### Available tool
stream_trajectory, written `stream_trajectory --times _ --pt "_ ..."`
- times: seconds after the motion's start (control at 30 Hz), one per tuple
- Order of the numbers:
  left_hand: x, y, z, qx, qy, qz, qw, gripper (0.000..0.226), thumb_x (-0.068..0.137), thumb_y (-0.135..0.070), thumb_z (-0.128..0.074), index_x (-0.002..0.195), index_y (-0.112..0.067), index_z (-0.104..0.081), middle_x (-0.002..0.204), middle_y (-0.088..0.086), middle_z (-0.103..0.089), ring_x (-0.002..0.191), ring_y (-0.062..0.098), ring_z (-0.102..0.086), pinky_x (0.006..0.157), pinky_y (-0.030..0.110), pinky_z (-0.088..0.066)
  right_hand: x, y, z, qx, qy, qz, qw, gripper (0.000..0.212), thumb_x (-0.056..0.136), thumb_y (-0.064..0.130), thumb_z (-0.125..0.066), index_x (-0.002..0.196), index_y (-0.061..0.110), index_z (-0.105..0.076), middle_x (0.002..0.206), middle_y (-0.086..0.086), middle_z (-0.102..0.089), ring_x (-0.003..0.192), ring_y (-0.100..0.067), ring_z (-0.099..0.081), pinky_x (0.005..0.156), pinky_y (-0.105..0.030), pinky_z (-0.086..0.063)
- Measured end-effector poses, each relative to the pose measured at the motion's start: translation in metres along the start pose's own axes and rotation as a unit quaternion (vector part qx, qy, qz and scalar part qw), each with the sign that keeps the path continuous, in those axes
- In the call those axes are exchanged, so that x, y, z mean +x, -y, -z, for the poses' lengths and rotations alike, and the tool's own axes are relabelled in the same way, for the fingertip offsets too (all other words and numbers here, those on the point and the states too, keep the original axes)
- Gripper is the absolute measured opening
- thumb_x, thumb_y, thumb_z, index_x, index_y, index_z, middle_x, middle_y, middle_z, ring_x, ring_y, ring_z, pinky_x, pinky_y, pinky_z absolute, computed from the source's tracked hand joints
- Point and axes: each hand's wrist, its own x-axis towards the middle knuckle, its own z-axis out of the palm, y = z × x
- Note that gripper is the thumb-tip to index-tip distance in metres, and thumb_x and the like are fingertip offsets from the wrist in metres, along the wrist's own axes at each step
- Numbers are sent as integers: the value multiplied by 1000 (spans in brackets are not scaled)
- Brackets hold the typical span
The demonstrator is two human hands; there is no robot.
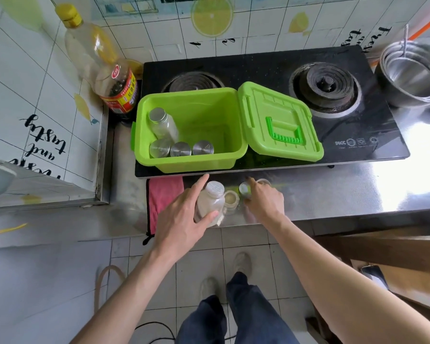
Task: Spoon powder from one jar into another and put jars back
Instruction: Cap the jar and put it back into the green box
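Observation:
On the steel counter in front of the stove, my left hand (184, 214) grips a tall clear jar (210, 202) of pale powder with a white perforated top. Right beside it stands a small open glass jar (231, 198) with beige powder inside. My right hand (265, 199) is closed on a round metal lid (244, 188), held tilted just right of the open jar. Another small clear jar (263, 182) peeks out behind my right fingers. The green plastic box (233, 145) on the stove is open and holds several metal-capped jars (180, 148).
The box's green lid (281, 122) leans open onto the black gas stove (333, 78). A pink cloth (163, 194) lies left of the jars. A soy sauce bottle (118, 89) and an oil bottle (85, 43) stand at back left, stacked steel bowls (412, 75) at far right.

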Motion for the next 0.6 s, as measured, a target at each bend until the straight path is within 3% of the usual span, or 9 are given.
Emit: stream_trajectory --times 0.13,0.23,0.37,0.47,0.6 --pt "3 0 -1 -5 -1 20 1000 80 91 -57 -69 160 -41 -30 141 -18 -60 109 8 -63 73 18 -40 5 -1 -9 1 -14 -6 1000 40 95 24 -62 134 28 -55 103 -6 -68 85 -34 -70 61 -34 -44" --pt "2 -2 1 -3 -11 25 1000 78 91 -57 -70 158 -39 -34 140 -17 -61 109 9 -64 73 19 -39 6 -1 -9 1 -9 3 1000 34 91 19 -64 125 22 -59 108 -6 -68 92 -34 -67 61 -34 -42" --pt "4 -4 3 5 -28 37 999 73 89 -55 -73 153 -35 -43 139 -16 -61 115 9 -63 76 19 -39 -7 0 5 23 -18 13 1000 39 86 30 -67 124 21 -59 112 -4 -59 95 -31 -66 63 -34 -47" --pt "7 -2 1 -16 -29 30 999 58 86 -53 -77 136 -31 -56 126 -15 -65 111 10 -63 75 24 -43 -24 -5 26 42 -23 17 999 41 84 40 -68 121 23 -60 112 -1 -51 91 -31 -66 64 -35 -46" --pt "10 -6 -1 -27 -37 13 999 56 83 -54 -78 131 -33 -59 120 -16 -64 105 8 -60 71 24 -40 -47 -9 63 108 -33 34 993 44 81 42 -73 122 29 -63 121 4 -58 95 -28 -66 73 -39 -54"
